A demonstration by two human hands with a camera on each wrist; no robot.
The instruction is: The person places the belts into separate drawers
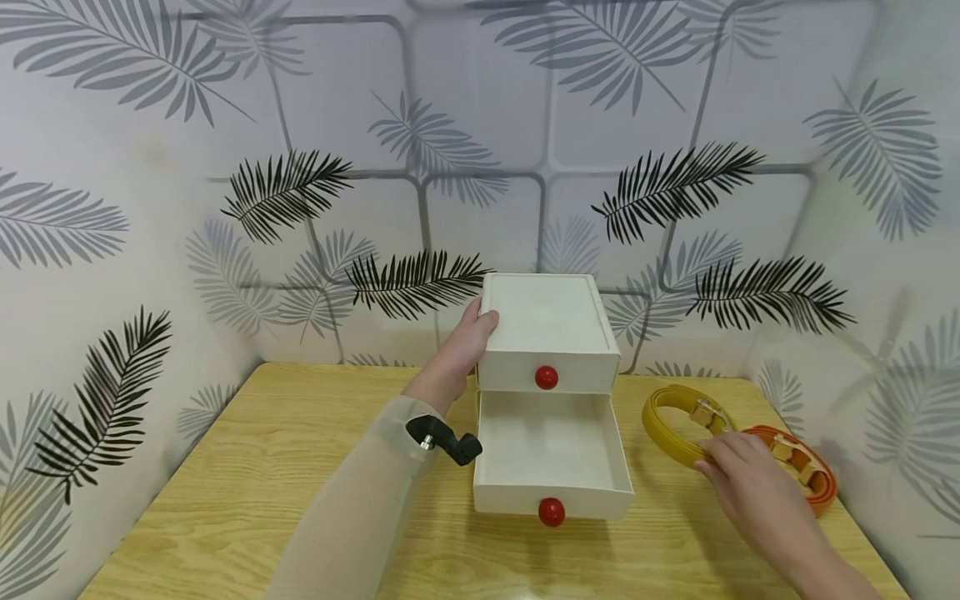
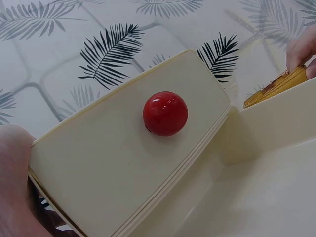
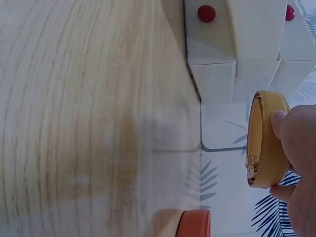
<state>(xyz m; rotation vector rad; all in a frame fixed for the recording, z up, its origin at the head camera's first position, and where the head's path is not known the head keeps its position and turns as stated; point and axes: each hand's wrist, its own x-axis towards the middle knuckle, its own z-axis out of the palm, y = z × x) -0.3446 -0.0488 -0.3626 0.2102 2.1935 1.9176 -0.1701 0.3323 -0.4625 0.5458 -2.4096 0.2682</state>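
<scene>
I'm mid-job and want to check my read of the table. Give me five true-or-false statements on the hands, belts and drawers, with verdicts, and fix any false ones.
1. The right hand holds the yellow belt. True.
2. The lower drawer is shut. False: it is pulled out, its inside in view.
3. The upper knob and the lower knob are both red. True.
4. The left hand rests on the lower knob. False: it grips the left side of the drawer unit, near the top.
5. The orange belt lies on the table, to the right of the drawer unit. True.
</scene>
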